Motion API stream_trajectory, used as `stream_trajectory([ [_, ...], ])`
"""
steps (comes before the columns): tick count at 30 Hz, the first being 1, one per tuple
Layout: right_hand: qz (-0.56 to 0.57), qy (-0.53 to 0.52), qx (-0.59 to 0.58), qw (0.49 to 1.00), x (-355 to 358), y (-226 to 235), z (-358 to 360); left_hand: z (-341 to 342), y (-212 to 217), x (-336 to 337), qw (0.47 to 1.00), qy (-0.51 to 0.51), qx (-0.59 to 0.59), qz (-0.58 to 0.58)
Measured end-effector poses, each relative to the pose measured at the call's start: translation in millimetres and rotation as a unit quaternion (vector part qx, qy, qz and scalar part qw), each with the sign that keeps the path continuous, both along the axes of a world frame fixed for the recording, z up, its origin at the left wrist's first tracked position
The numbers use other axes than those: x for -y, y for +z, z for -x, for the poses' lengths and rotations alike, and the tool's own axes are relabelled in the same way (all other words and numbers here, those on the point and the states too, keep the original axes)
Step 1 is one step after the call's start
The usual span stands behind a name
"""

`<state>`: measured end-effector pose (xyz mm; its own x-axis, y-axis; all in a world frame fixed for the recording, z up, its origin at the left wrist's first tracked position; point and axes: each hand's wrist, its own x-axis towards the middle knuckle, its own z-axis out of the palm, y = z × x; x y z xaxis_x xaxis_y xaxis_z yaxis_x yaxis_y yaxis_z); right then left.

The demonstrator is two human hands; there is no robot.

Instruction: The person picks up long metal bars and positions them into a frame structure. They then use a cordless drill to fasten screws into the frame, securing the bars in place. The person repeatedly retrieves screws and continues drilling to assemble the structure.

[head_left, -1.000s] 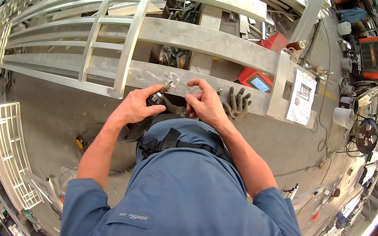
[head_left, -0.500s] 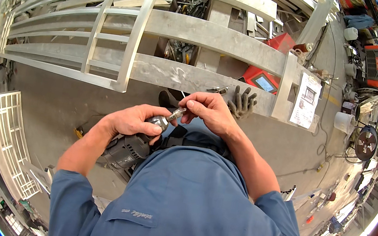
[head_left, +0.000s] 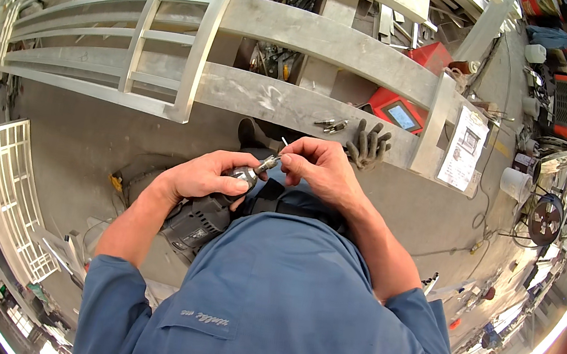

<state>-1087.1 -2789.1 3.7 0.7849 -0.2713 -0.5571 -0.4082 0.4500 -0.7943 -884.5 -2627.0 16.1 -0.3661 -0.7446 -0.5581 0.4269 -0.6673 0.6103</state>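
My left hand (head_left: 207,173) is closed around the shiny front end of a dark power drill (head_left: 196,223), whose body hangs by my left hip. A short silver cutter bit (head_left: 269,164) sticks out of it, up and to the right. At the tip of the bit, my right hand (head_left: 321,173) pinches a thin metal rod (head_left: 284,141), perhaps a hex key; its lower end is hidden by my fingers. Several small metal bits (head_left: 332,125) lie on the aluminium beam in front of me, beside a grey work glove (head_left: 368,146).
Long aluminium beams (head_left: 251,97) cross in front, with a ladder-like frame (head_left: 190,57) on them at left. A red device with a screen (head_left: 400,115) and a paper drawing (head_left: 463,149) are at right. Cables (head_left: 482,232) lie on the floor; another frame (head_left: 18,192) stands far left.
My hands and the drill have shifted slightly to the right. The right fingers have turned a little at the bit's tip, and the rod stands at a slightly different place.
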Motion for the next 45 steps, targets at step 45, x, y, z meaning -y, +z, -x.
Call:
stream_trajectory([
  [45, 0.053, -0.022, 0.008, 0.998, -6.1, -31.4, -0.1, 10.1, 39.3, -14.0, 0.982, 0.070, 0.140, -0.110],
])
